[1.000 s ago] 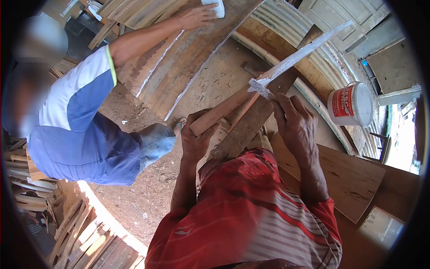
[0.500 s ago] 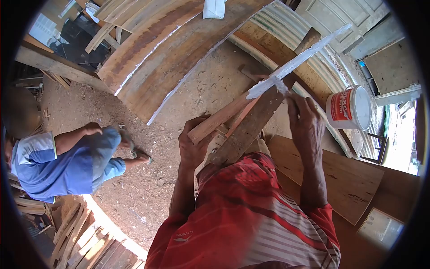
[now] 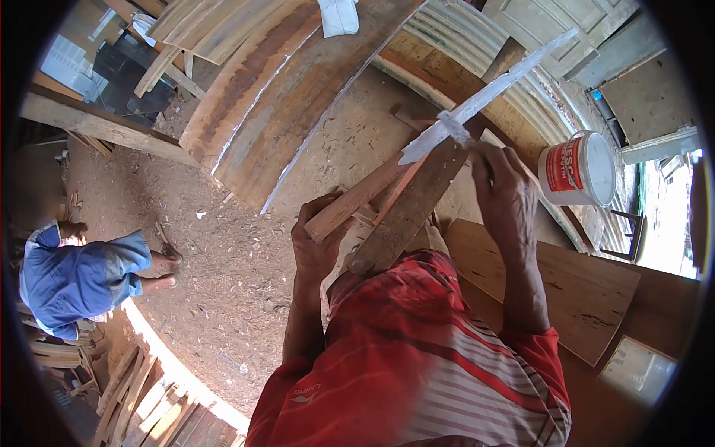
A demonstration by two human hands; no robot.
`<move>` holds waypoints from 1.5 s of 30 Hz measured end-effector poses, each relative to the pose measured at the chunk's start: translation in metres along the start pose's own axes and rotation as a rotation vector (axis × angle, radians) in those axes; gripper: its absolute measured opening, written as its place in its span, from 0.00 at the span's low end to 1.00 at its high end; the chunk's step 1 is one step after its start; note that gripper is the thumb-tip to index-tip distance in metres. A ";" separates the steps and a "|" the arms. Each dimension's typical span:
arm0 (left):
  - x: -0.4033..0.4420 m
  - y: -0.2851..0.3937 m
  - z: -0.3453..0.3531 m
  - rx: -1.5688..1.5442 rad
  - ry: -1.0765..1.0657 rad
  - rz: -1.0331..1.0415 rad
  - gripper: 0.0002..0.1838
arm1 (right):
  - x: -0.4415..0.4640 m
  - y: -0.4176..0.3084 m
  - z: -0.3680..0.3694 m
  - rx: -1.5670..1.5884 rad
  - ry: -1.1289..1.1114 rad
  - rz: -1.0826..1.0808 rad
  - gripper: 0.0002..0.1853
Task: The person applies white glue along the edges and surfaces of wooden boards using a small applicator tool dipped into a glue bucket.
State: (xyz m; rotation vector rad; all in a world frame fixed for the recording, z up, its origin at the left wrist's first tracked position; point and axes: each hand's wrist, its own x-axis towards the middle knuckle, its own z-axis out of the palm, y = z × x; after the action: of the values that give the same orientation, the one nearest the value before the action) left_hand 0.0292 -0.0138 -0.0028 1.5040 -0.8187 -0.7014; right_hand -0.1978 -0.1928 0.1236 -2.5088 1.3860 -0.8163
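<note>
Along the far left of the littered floor [image 3: 201, 283], a co-worker in blue [image 3: 78, 279] is standing near stacked timber offcuts [image 3: 134, 387]. Further right, a planked panel [image 3: 261, 134] is showing white lines on a seam and down its right edge, and a white packet [image 3: 339, 18] is sitting toward its far end.

Right of the panel's near corner, my left hand [image 3: 316, 235] is clamping the bare near end of a wooden batten [image 3: 361, 190]. The batten is slanting away to the right, its far stretch wearing a white coat [image 3: 499, 89], while a brown plank [image 3: 410, 212] is lying beneath, its near end by my lap. I can't make out what is propping the batten's far end, so if my left fingers slacken, it could roll or slide.

A white-smeared applicator [image 3: 460, 134], brush or spreader, I can't tell which, is sitting clamped in my right hand [image 3: 506, 186], its head overlapping the coat near the bare wood. Pressing unevenly could be what ridges the coat or pushes it over the batten's edge.

Rightmost, a red-labelled bucket [image 3: 585, 170] is standing near corrugated sheeting [image 3: 439, 45]; a careless swing of my right arm might knock it over.
</note>
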 end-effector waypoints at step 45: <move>-0.002 0.003 0.000 0.128 0.015 0.093 0.26 | 0.022 0.085 0.010 0.079 -0.040 0.073 0.17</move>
State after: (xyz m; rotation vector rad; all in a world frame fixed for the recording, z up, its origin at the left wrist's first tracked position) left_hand 0.0276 -0.0119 0.0002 1.5723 -0.9309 -0.5774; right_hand -0.2459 -0.2595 0.0907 -2.3878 1.3956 -0.7862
